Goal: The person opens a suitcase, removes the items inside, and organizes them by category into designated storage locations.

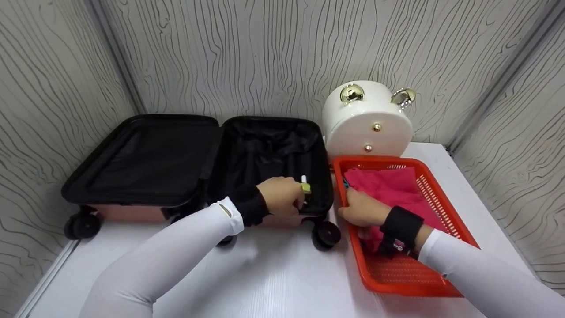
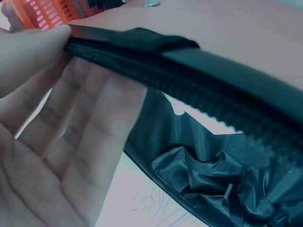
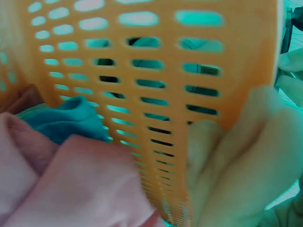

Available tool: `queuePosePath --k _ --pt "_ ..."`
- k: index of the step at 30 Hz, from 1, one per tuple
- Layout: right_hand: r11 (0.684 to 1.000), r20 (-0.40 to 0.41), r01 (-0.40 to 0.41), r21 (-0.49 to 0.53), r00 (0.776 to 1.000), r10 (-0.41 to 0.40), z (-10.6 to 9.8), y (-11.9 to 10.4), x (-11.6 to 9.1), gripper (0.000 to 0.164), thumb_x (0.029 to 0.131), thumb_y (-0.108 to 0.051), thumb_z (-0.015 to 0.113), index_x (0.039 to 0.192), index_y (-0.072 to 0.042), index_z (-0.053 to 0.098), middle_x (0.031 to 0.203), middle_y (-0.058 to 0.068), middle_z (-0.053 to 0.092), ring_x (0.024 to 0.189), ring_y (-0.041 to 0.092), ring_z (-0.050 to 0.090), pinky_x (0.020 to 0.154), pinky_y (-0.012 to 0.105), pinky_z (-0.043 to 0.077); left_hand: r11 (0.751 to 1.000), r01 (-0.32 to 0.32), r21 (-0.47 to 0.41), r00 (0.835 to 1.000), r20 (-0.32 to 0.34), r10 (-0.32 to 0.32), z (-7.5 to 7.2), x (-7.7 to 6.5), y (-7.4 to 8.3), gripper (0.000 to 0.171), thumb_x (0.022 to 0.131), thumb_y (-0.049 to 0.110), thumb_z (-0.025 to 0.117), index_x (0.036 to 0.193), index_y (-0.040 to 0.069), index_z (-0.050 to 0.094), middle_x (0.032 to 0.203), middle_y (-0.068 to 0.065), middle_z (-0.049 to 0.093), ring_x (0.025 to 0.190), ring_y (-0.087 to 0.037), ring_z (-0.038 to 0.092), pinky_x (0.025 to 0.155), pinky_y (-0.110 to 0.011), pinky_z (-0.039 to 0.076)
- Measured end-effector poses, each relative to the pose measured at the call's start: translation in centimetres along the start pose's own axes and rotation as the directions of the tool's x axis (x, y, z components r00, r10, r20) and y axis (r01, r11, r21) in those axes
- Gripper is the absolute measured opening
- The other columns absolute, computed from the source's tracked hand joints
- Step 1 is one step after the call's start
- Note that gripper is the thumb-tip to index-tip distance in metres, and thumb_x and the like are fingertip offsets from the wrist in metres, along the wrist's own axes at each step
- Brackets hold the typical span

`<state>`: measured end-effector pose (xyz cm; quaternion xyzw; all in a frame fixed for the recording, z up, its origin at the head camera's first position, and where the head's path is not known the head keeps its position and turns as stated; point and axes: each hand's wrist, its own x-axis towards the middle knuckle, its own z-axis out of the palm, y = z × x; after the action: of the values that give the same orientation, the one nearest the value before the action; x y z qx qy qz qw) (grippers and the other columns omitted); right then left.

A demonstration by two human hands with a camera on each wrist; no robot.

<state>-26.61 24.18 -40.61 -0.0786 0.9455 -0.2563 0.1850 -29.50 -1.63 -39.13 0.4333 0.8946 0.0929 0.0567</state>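
An open suitcase [image 1: 271, 172] with a black lining and a pinkish shell lies on the white table. My left hand [image 1: 281, 194] grips its near rim by the right corner, thumb on one side and fingers on the other in the left wrist view. A small yellow-green and white thing [image 1: 305, 187] shows just beyond these fingers, partly hidden. On the left rim of a red-orange plastic basket [image 1: 446, 229], my right hand [image 1: 364, 208] has hold, with fingers along the perforated wall [image 3: 156, 94]. Pink cloth [image 1: 388, 185] lies folded inside the basket, with a bit of teal cloth [image 3: 71, 120] beside it.
The suitcase's other half [image 1: 150, 154] lies open at the left, black wheels [image 1: 326, 234] facing the near side. A white rounded case [image 1: 366, 119] with gold knobs stands behind the basket. Wood-patterned walls [image 1: 247, 53] enclose the table [image 1: 265, 282].
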Motion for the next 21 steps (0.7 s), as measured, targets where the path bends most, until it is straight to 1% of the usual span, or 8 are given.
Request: queuePosePath --k 2,4,6,8,10,15,17,21 --pt "1.000 0.016 -0.022 -0.009 1.000 0.022 -0.2 0.5 -0.7 0.031 0.105 -0.013 0.060 0.123 0.010 0.049 0.082 0.017 0.061 0.046 0.018 0.067 0.044 0.032 0.056 1.000 -0.002 0.001 1.000 -0.004 0.002 0.1 -0.1 -0.1 0.013 0.084 0.004 0.078 0.074 0.011 0.079 0.066 0.008 0.062 0.064 -0.013 0.052 0.060 -0.027 0.042" --pt "0.999 0.026 -0.036 -0.013 0.999 0.037 -0.5 1.1 -1.4 0.028 0.104 -0.014 0.061 0.117 0.009 0.050 0.080 0.018 0.062 0.046 0.020 0.068 0.043 0.032 0.056 1.000 0.001 -0.002 1.000 -0.005 -0.001 0.1 -0.2 -0.2 0.010 0.086 0.004 0.079 0.082 0.012 0.084 0.076 0.005 0.074 0.070 -0.015 0.064 0.065 -0.029 0.051" --pt "0.998 0.036 -0.057 -0.019 0.998 0.058 -0.8 1.8 -2.1 0.024 0.104 -0.014 0.061 0.111 0.005 0.050 0.078 0.017 0.062 0.046 0.021 0.069 0.043 0.032 0.056 1.000 0.007 -0.011 1.000 0.002 -0.007 0.1 -0.3 -0.3 0.011 0.088 0.005 0.078 0.089 0.012 0.087 0.086 0.001 0.081 0.080 -0.020 0.074 0.072 -0.033 0.060" --pt "0.997 0.041 -0.071 -0.035 0.997 0.072 -1.3 2.6 -2.9 0.021 0.103 -0.015 0.062 0.106 0.003 0.050 0.076 0.016 0.062 0.046 0.022 0.069 0.044 0.032 0.056 1.000 0.010 -0.016 1.000 0.002 -0.010 0.1 -0.4 -0.4 0.014 0.089 0.006 0.079 0.097 0.014 0.089 0.098 -0.001 0.084 0.092 -0.024 0.079 0.082 -0.039 0.064" --pt "0.996 0.039 -0.073 -0.058 0.996 0.075 -1.7 3.5 -3.6 0.022 0.103 -0.014 0.061 0.107 0.004 0.049 0.077 0.016 0.062 0.046 0.023 0.069 0.043 0.033 0.056 1.000 0.009 -0.022 1.000 0.003 -0.008 0.1 -0.5 -0.5 0.014 0.090 0.006 0.079 0.098 0.013 0.089 0.100 -0.002 0.085 0.094 -0.025 0.080 0.084 -0.041 0.065" --pt "0.987 0.014 -0.109 -0.120 0.994 0.111 -3.1 5.8 -4.9 0.025 0.100 -0.012 0.060 0.111 0.008 0.048 0.081 0.015 0.058 0.048 0.024 0.068 0.044 0.034 0.056 1.000 0.000 -0.018 1.000 -0.005 0.000 0.0 -0.6 -0.6 0.013 0.088 0.004 0.079 0.093 0.013 0.088 0.094 -0.001 0.084 0.088 -0.024 0.078 0.081 -0.039 0.064" --pt "0.979 -0.003 -0.128 -0.156 0.992 0.130 -3.7 6.7 -5.0 0.022 0.099 -0.011 0.059 0.108 0.006 0.050 0.080 0.013 0.057 0.053 0.023 0.067 0.046 0.032 0.055 1.000 -0.001 -0.016 1.000 -0.008 0.001 0.0 -0.7 -0.7 0.013 0.088 0.003 0.079 0.090 0.013 0.087 0.090 -0.001 0.083 0.083 -0.022 0.076 0.078 -0.038 0.063" --pt "0.962 -0.034 -0.146 -0.229 0.989 0.142 -5.2 8.4 -4.9 0.017 0.097 -0.009 0.060 0.103 0.005 0.054 0.078 0.011 0.057 0.067 0.023 0.062 0.056 0.031 0.054 1.000 -0.001 -0.005 1.000 -0.019 0.001 0.2 -0.8 -0.8 0.013 0.088 0.004 0.079 0.089 0.013 0.088 0.090 -0.001 0.083 0.083 -0.022 0.077 0.078 -0.038 0.063"
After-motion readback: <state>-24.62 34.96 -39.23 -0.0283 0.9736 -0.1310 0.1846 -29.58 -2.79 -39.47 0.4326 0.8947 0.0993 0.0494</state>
